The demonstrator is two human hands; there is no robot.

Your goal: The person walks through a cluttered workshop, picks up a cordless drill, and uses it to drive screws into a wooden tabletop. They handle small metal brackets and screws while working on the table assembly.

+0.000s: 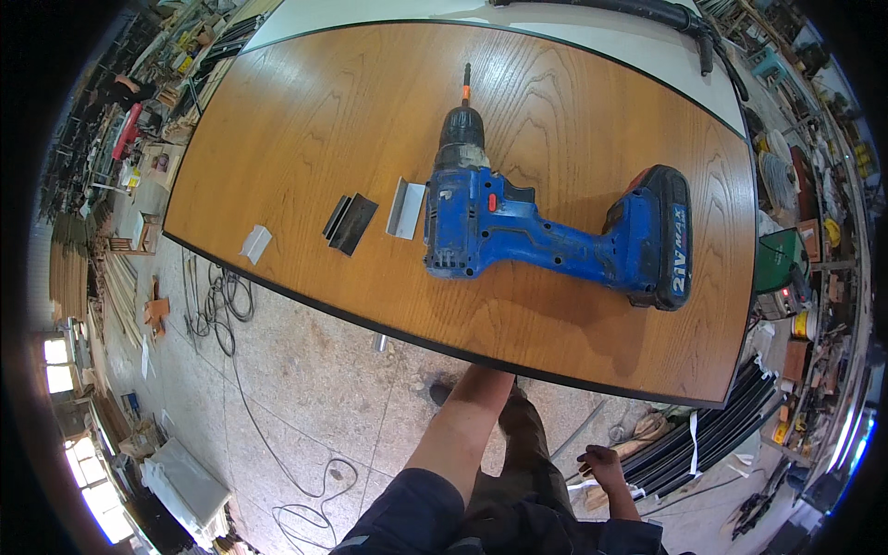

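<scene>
A blue cordless drill (458,222) lies on its side on a wood-grain tabletop (305,111) with dark edging. Its black chuck holds a bit pointing to the far side, and its black battery (678,222) is at the right. Left of the drill lie a silver angled metal piece (405,211), a dark metal profile piece (350,224) and a small pale angled piece (256,243). My left forearm (467,421) reaches beneath the table's near edge, which hides the hand. My right hand (606,467) hangs below the table, fingers loosely bent and apart, nothing visible in it.
A black tubular thing (610,11) lies on a white surface beyond the wood top. Cables (222,305) loop over the floor at left. Black tubes (740,425) lie bundled near my right hand. A green machine (782,259) and crowded shelves (837,305) line the right side.
</scene>
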